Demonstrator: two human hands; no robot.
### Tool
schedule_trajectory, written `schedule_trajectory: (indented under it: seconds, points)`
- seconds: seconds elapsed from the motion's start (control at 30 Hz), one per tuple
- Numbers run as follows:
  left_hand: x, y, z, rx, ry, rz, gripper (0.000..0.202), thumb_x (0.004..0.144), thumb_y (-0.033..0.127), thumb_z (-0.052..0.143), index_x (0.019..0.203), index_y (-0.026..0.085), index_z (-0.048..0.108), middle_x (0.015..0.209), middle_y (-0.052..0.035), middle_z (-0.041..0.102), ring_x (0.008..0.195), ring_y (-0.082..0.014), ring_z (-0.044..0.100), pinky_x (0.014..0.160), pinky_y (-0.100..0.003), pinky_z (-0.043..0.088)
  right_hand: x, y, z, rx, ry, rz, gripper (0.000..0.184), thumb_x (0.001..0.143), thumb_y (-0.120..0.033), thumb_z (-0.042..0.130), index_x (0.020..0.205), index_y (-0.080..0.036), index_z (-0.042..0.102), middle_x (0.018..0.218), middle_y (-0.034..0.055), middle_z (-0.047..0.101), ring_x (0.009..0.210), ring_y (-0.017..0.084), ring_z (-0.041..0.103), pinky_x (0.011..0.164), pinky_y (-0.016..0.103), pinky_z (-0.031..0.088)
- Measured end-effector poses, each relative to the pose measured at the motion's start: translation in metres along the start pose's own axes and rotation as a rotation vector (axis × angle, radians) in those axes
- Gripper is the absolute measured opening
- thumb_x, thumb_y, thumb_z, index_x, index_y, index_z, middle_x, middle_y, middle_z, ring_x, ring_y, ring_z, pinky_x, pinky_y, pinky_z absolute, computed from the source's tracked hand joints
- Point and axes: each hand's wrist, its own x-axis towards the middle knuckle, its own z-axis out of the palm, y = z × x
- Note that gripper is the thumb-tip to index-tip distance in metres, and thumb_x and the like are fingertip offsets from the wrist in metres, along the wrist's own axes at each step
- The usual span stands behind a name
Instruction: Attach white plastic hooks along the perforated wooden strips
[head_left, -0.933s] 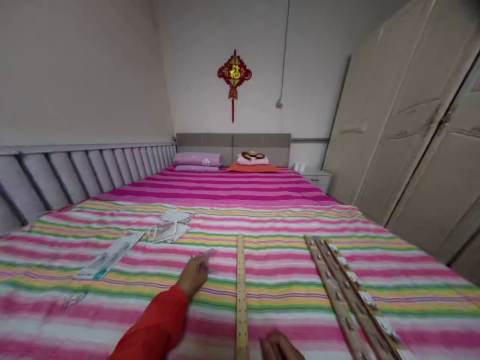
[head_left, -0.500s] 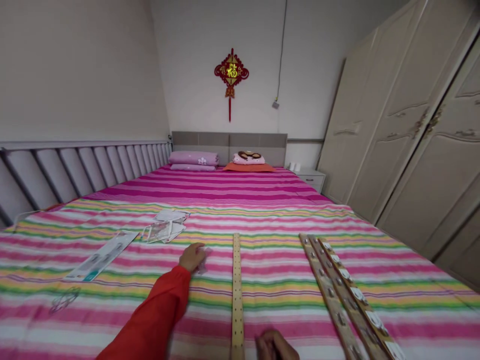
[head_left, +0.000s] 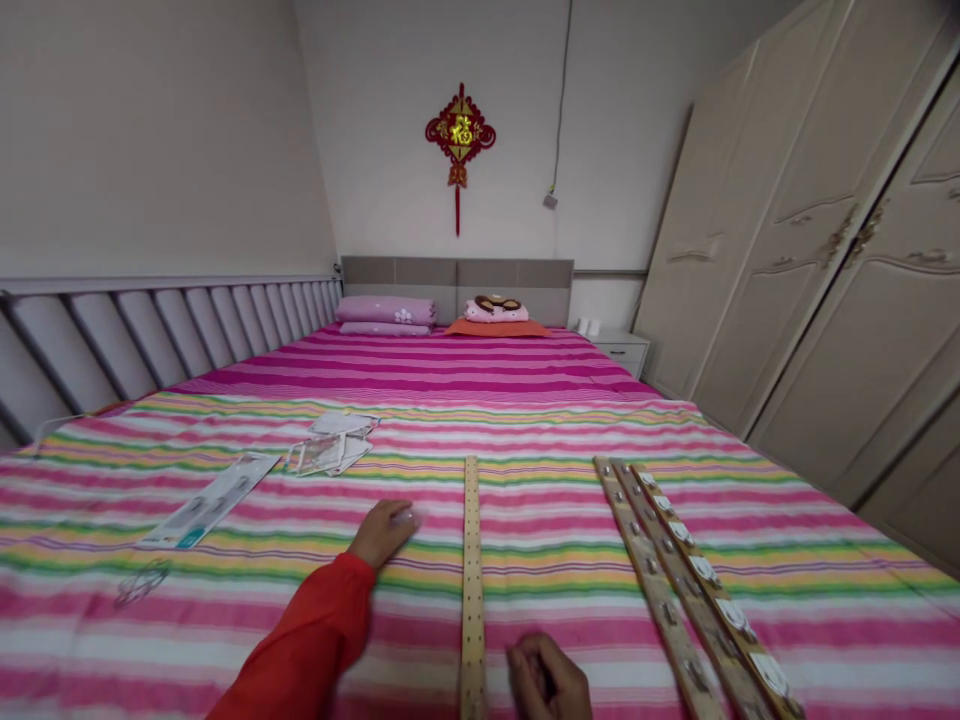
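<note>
**Striped bed and its load**

The bed is carrying everything on its striped sheet. A perforated strip is lying lengthwise at the near middle. Studded slats are lying side by side to its right, well apart from it. Packets, a long card and a clear bag are lying at left. Pillows are resting by the headboard.

Between my left hand and right hand the perforated wooden strip lies lengthwise on the striped bedspread, a low bar to cross. Right of it I see a broad bare lane, bounded by the bundle of slats running diagonally. Leftward, open cloth reaches the long packet and the clear packets, with a small clear wrapper nearer me. The wardrobe closes the right side, the padded panel the left.
</note>
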Motion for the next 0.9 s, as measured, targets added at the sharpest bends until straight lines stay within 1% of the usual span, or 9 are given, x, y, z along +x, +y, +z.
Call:
schedule_trajectory:
  seconds: [0.07, 0.2, 0.3, 0.4, 0.53, 0.63, 0.77, 0.83, 0.9]
  points:
    - [-0.013, 0.002, -0.009, -0.084, 0.055, 0.019, 0.045, 0.058, 0.051, 0.069, 0.089, 0.018, 0.072, 0.095, -0.0091, 0.072, 0.091, -0.025, 0.066, 0.086, -0.037, 0.05, 0.0, -0.003, -0.001, 0.013, -0.011, -0.005, 0.037, 0.082, -0.051, 0.055, 0.062, -0.02, 0.051, 0.052, -0.0066, 0.027, 0.047, 0.01, 0.024, 0.044, 0.026, 0.017]
    - [-0.038, -0.004, -0.024, -0.213, 0.292, -0.042, 0.045, 0.065, 0.054, 0.063, 0.09, 0.017, 0.071, 0.097, -0.0098, 0.071, 0.094, -0.0252, 0.064, 0.086, -0.038, 0.049, 0.0, -0.009, -0.004, 0.011, -0.025, -0.01, 0.034, 0.082, -0.047, 0.057, 0.063, -0.019, 0.054, 0.053, -0.0064, 0.03, 0.047, 0.01, 0.028, 0.045, 0.025, 0.02]
    - [-0.059, -0.012, -0.026, -0.293, 0.35, -0.137, 0.047, 0.062, 0.054, 0.064, 0.087, 0.016, 0.069, 0.09, -0.0098, 0.072, 0.084, -0.0241, 0.066, 0.078, -0.037, 0.052, 0.001, -0.014, -0.007, 0.007, -0.039, -0.004, 0.032, 0.081, -0.046, 0.058, 0.065, -0.019, 0.055, 0.053, -0.0064, 0.031, 0.048, 0.011, 0.03, 0.045, 0.024, 0.023]
    - [-0.079, -0.015, -0.018, -0.298, 0.383, -0.165, 0.045, 0.059, 0.053, 0.067, 0.084, 0.015, 0.069, 0.082, -0.0085, 0.07, 0.077, -0.0221, 0.065, 0.072, -0.034, 0.052, 0.003, -0.018, -0.011, -0.017, -0.083, 0.0, 0.03, 0.082, -0.045, 0.058, 0.066, -0.019, 0.056, 0.053, -0.006, 0.033, 0.049, 0.011, 0.032, 0.046, 0.024, 0.026]
    - [-0.092, -0.005, 0.0, -0.229, 0.375, -0.096, 0.043, 0.06, 0.053, 0.067, 0.082, 0.016, 0.068, 0.08, -0.0073, 0.067, 0.072, -0.0204, 0.062, 0.064, -0.032, 0.052, 0.005, -0.021, -0.016, -0.044, -0.142, -0.005, 0.029, 0.083, -0.043, 0.057, 0.067, -0.018, 0.057, 0.053, -0.0055, 0.036, 0.049, 0.012, 0.035, 0.046, 0.023, 0.029]
    - [-0.094, 0.006, 0.012, -0.117, 0.364, -0.061, 0.046, 0.059, 0.052, 0.068, 0.086, 0.015, 0.066, 0.086, -0.0085, 0.066, 0.076, -0.0218, 0.062, 0.068, -0.035, 0.053, 0.005, -0.022, -0.016, -0.039, -0.135, -0.009, 0.03, 0.083, -0.043, 0.057, 0.066, -0.018, 0.056, 0.053, -0.0055, 0.037, 0.049, 0.011, 0.035, 0.045, 0.023, 0.029]
    - [-0.093, 0.015, 0.021, -0.004, 0.362, -0.186, 0.046, 0.063, 0.048, 0.067, 0.095, 0.015, 0.06, 0.086, -0.0079, 0.066, 0.077, -0.0216, 0.062, 0.071, -0.034, 0.053, 0.004, -0.022, -0.015, -0.017, -0.129, 0.0, 0.03, 0.083, -0.043, 0.057, 0.067, -0.018, 0.057, 0.053, -0.006, 0.036, 0.049, 0.011, 0.034, 0.045, 0.022, 0.027]
    - [-0.09, 0.017, 0.023, 0.012, 0.317, -0.267, 0.034, 0.068, 0.045, 0.065, 0.087, 0.017, 0.06, 0.078, -0.0053, 0.066, 0.072, -0.0199, 0.062, 0.069, -0.033, 0.052, 0.004, -0.022, -0.015, -0.012, -0.133, 0.002, 0.03, 0.083, -0.043, 0.057, 0.067, -0.018, 0.057, 0.053, -0.0059, 0.036, 0.05, 0.011, 0.034, 0.046, 0.022, 0.028]
    - [-0.088, 0.018, 0.024, -0.005, 0.274, -0.305, 0.023, 0.071, 0.04, 0.062, 0.077, 0.018, 0.059, 0.07, -0.0032, 0.065, 0.067, -0.0185, 0.062, 0.067, -0.032, 0.052, 0.005, -0.021, -0.015, -0.011, -0.131, 0.003, 0.03, 0.083, -0.043, 0.057, 0.067, -0.018, 0.056, 0.054, -0.0056, 0.037, 0.05, 0.011, 0.035, 0.046, 0.023, 0.028]
